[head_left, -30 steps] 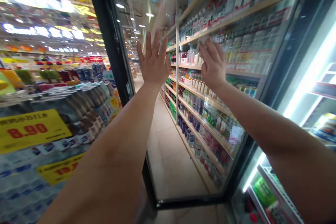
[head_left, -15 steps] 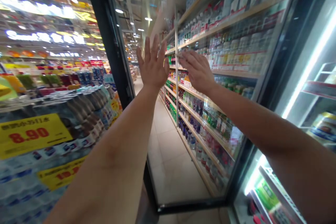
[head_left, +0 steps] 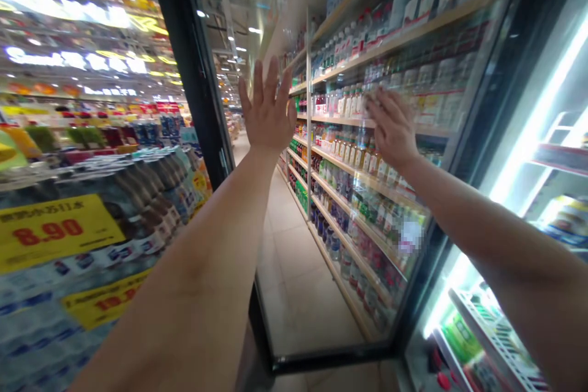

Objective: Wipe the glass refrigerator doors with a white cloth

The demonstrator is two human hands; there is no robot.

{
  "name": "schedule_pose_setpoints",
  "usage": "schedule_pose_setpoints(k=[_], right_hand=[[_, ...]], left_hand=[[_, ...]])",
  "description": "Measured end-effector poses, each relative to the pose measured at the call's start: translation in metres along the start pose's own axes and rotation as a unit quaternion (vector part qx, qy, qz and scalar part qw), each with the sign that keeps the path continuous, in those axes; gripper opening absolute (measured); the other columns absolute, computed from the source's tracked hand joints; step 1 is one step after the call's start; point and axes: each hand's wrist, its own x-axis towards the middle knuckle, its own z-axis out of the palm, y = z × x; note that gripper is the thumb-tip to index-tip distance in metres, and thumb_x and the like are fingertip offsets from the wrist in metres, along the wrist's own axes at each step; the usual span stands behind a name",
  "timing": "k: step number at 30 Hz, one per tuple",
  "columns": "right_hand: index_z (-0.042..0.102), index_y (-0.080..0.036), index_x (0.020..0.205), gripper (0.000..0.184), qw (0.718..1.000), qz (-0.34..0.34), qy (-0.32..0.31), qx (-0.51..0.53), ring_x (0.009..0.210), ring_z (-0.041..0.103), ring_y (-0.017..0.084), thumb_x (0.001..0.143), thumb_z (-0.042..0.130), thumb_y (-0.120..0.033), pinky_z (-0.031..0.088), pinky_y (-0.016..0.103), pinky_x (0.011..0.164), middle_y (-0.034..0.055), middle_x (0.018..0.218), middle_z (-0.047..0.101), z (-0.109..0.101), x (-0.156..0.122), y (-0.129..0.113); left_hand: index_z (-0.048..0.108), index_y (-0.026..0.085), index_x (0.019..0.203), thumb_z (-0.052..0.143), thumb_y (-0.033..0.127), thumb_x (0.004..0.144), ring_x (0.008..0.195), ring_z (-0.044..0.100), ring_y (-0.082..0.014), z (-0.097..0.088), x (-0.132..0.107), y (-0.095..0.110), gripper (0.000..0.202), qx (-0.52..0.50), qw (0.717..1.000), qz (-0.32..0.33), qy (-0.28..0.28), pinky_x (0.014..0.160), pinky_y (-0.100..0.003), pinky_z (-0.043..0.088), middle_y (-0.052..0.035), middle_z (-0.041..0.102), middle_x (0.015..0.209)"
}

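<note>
An open glass fridge door (head_left: 316, 294) with a black frame (head_left: 195, 73) stands in front of me. My left hand (head_left: 269, 113) is raised with its palm flat on the glass and its fingers spread, holding nothing. My right hand (head_left: 392, 128) lies on the same pane further right, fingers stretched out and close together. Its fingertips are slightly smeared by motion, and I see nothing clearly in them. Both forearms reach up from the bottom of the view.
Through the glass an aisle runs away, with shelves of drink bottles (head_left: 349, 153) on its right. Stacked packs of bottles with a yellow price sign (head_left: 50, 229) fill the left. The lit fridge interior with wire shelves (head_left: 496, 331) is at the right.
My right hand slid left across the glass toward the left hand, then back to the right and slightly lower. The left hand stayed flat in the same place.
</note>
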Motion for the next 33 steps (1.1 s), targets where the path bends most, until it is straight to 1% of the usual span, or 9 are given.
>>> schedule_pose_setpoints(k=[3, 8, 10, 14, 18, 23, 26, 29, 33], right_hand=[[0.060, -0.028, 0.142, 0.050, 0.997, -0.050, -0.054, 0.012, 0.146, 0.042, 0.025, 0.095, 0.044, -0.020, 0.037, 0.051, 0.120, -0.0003, 0.154, 0.052, -0.012, -0.003, 0.013], [0.059, -0.018, 0.144, 0.050, 0.965, 0.181, 0.185, -0.030, 0.144, 0.043, 0.030, 0.099, 0.038, -0.022, 0.032, 0.052, 0.123, 0.0131, 0.154, 0.051, -0.007, -0.020, 0.055], [0.057, -0.019, 0.147, 0.052, 0.952, 0.216, 0.211, -0.046, 0.146, 0.041, 0.032, 0.099, 0.036, -0.022, 0.031, 0.055, 0.123, 0.0131, 0.155, 0.049, 0.001, -0.035, 0.049], [0.058, -0.023, 0.146, 0.053, 0.972, 0.172, 0.150, -0.051, 0.148, 0.041, 0.031, 0.098, 0.037, -0.022, 0.035, 0.057, 0.121, 0.0085, 0.156, 0.048, 0.000, -0.054, 0.035], [0.059, -0.023, 0.145, 0.051, 0.979, 0.170, 0.110, -0.029, 0.145, 0.045, 0.030, 0.098, 0.039, -0.026, 0.037, 0.053, 0.121, 0.0092, 0.154, 0.050, -0.017, -0.055, 0.052], [0.054, -0.022, 0.149, 0.055, 0.968, 0.205, 0.139, -0.048, 0.150, 0.037, 0.032, 0.097, 0.037, -0.021, 0.033, 0.061, 0.122, 0.0096, 0.158, 0.045, -0.011, -0.073, 0.032], [0.059, -0.028, 0.144, 0.052, 0.997, 0.074, 0.014, -0.023, 0.149, 0.040, 0.031, 0.097, 0.042, -0.019, 0.040, 0.057, 0.118, 0.0074, 0.152, 0.054, -0.008, -0.091, -0.005], [0.062, -0.035, 0.140, 0.051, 0.995, -0.022, -0.098, 0.003, 0.146, 0.045, 0.027, 0.095, 0.047, -0.017, 0.044, 0.052, 0.117, 0.0034, 0.148, 0.059, -0.014, -0.088, -0.017], [0.060, -0.030, 0.143, 0.053, 0.995, 0.087, 0.001, -0.038, 0.147, 0.045, 0.029, 0.094, 0.044, -0.018, 0.040, 0.057, 0.119, 0.0042, 0.152, 0.055, -0.016, -0.057, 0.000]], left_hand=[[0.026, 0.026, 0.161, 0.034, 0.054, 0.094, 0.140, -0.043, -0.0009, 0.000, 0.000, -0.001, 0.072, -0.005, 1.000, 0.017, -0.003, 0.114, -0.034, -0.042, 0.0205, 0.020, 0.165], [0.028, 0.030, 0.160, 0.032, 0.050, 0.098, 0.150, -0.028, -0.0022, -0.004, -0.002, 0.004, 0.065, 0.022, 1.000, 0.000, 0.007, 0.124, -0.035, -0.029, 0.0180, 0.019, 0.167], [0.029, 0.028, 0.160, 0.030, 0.050, 0.099, 0.150, -0.028, -0.0039, -0.006, -0.002, 0.007, 0.066, 0.025, 1.000, -0.005, 0.004, 0.124, -0.035, -0.030, 0.0177, 0.019, 0.167], [0.030, 0.029, 0.160, 0.028, 0.053, 0.098, 0.146, -0.034, -0.0008, -0.006, -0.002, 0.008, 0.067, 0.030, 0.999, -0.011, 0.001, 0.123, -0.032, -0.031, 0.0188, 0.020, 0.166], [0.026, 0.028, 0.161, 0.031, 0.052, 0.097, 0.145, -0.035, -0.0021, -0.006, -0.002, 0.006, 0.069, 0.016, 1.000, -0.002, -0.005, 0.119, -0.033, -0.035, 0.0188, 0.019, 0.166], [0.032, 0.034, 0.159, 0.033, 0.048, 0.099, 0.155, -0.015, -0.0077, -0.006, -0.003, 0.007, 0.062, 0.030, 0.999, -0.019, 0.010, 0.128, -0.036, -0.022, 0.0199, 0.014, 0.166], [0.032, 0.032, 0.159, 0.036, 0.050, 0.099, 0.156, -0.013, -0.0095, -0.003, -0.002, 0.005, 0.063, 0.030, 0.999, -0.022, 0.010, 0.127, -0.039, -0.023, 0.0184, 0.014, 0.167], [0.030, 0.030, 0.159, 0.036, 0.051, 0.100, 0.155, -0.017, -0.0086, -0.002, -0.002, 0.002, 0.063, 0.021, 1.000, -0.002, 0.018, 0.127, -0.041, -0.023, 0.0185, 0.012, 0.168], [0.032, 0.030, 0.160, 0.037, 0.043, 0.101, 0.156, -0.011, -0.0095, -0.006, -0.004, 0.005, 0.061, 0.048, 0.999, -0.001, 0.020, 0.130, -0.045, -0.015, 0.0139, 0.011, 0.169]])
